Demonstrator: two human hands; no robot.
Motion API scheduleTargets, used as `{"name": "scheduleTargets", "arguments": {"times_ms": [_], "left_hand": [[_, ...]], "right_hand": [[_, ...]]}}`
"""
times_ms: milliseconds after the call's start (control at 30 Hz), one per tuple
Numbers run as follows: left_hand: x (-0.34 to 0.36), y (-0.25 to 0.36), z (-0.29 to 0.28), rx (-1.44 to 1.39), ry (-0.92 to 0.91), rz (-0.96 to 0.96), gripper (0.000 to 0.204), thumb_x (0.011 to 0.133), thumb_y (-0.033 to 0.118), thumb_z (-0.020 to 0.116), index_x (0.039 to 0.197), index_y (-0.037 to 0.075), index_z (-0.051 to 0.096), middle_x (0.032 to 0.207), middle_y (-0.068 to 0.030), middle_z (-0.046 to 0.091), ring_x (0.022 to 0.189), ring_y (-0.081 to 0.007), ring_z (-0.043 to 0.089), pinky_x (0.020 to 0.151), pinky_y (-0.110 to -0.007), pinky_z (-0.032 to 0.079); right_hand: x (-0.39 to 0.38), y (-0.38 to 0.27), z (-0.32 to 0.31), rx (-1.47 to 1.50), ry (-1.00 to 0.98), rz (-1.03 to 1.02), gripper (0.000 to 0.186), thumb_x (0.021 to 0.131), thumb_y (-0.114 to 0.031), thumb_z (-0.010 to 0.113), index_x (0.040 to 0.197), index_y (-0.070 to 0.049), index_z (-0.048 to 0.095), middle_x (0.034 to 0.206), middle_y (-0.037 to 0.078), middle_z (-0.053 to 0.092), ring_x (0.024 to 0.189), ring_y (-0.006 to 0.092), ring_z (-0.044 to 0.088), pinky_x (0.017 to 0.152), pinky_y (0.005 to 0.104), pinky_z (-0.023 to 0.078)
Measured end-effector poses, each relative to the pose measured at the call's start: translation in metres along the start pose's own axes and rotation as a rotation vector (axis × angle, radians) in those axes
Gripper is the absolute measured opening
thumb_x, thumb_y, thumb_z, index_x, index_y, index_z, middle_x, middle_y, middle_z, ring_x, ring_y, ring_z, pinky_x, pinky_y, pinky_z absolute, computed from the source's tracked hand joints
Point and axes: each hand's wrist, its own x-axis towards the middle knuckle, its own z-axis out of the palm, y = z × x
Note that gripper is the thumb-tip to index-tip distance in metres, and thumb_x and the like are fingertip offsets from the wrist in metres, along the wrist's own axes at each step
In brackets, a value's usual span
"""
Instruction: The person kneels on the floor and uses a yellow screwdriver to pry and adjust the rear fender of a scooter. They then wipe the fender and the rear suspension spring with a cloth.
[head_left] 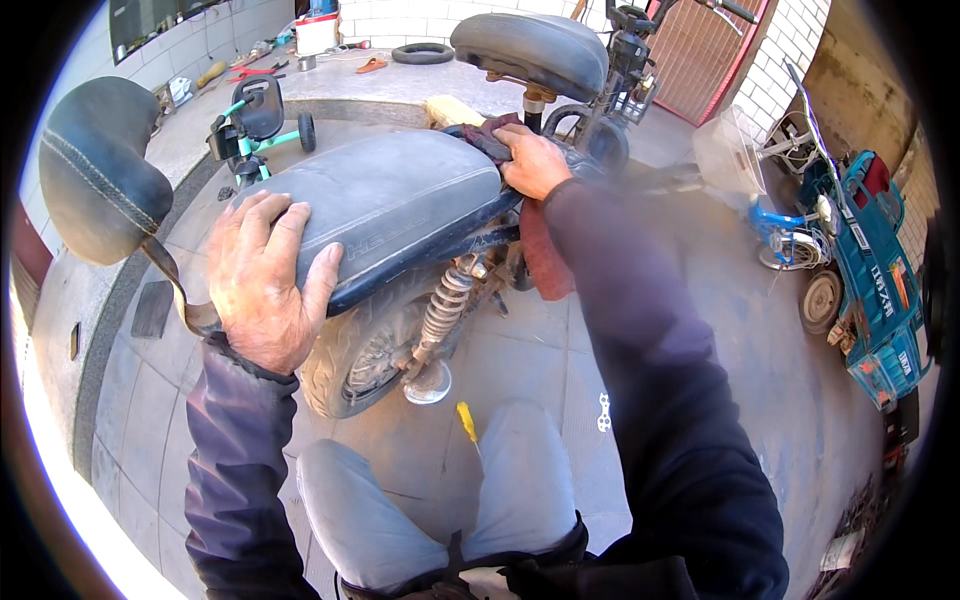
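An electric scooter stands in front of me, its long grey rear seat (400, 185) stretching away to the right. My left hand (262, 275) lies on the seat's near left end, fingers spread. At the seat's far right end, my right hand (535, 160) is closed on a dark maroon rag (488, 137), pressed against the scooter there. Below that wrist hangs a reddish cloth (545, 255); whether it joins the rag is hidden. Under the seat are a coil-spring shock absorber (445, 312) and a dusty rear wheel (345, 370). A padded backrest (105, 170) rises at left, a front saddle (530, 55) beyond.
A yellow-handled screwdriver (466, 422) is near my knees, and a flat multi-hole wrench (604, 412) lies on the paving to the right. A child's tricycle (262, 135) stands by the raised step at left. A teal cargo tricycle (875, 335) is at right.
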Motion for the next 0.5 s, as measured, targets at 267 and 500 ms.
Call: {"name": "scheduleTargets", "arguments": {"times_ms": [267, 500], "left_hand": [[-0.002, -0.003, -0.003, 0.019, -0.007, -0.010, 0.037, 0.080, 0.021, 0.065, 0.110, -0.001, 0.061, 0.114, -0.0185, 0.057, 0.111, -0.0378, 0.052, 0.098, -0.046, 0.039], [0.005, 0.004, 0.002, 0.004, 0.013, -0.026, 0.036, 0.082, 0.022, 0.064, 0.109, 0.000, 0.061, 0.114, -0.0183, 0.057, 0.111, -0.0360, 0.052, 0.098, -0.045, 0.040]], "right_hand": [[0.052, -0.011, 0.018, 0.006, -0.242, -0.024, 0.049, 0.082, -0.031, 0.061, 0.128, -0.014, 0.058, 0.127, 0.013, 0.059, 0.114, 0.0313, 0.058, 0.097, 0.0396, 0.045], [0.018, 0.047, 0.034, 0.789, 0.096, 0.464, 0.043, 0.082, -0.038, 0.067, 0.096, 0.002, 0.069, 0.084, 0.022, 0.069, 0.083, 0.0350, 0.067, 0.076, 0.0402, 0.049]]}}
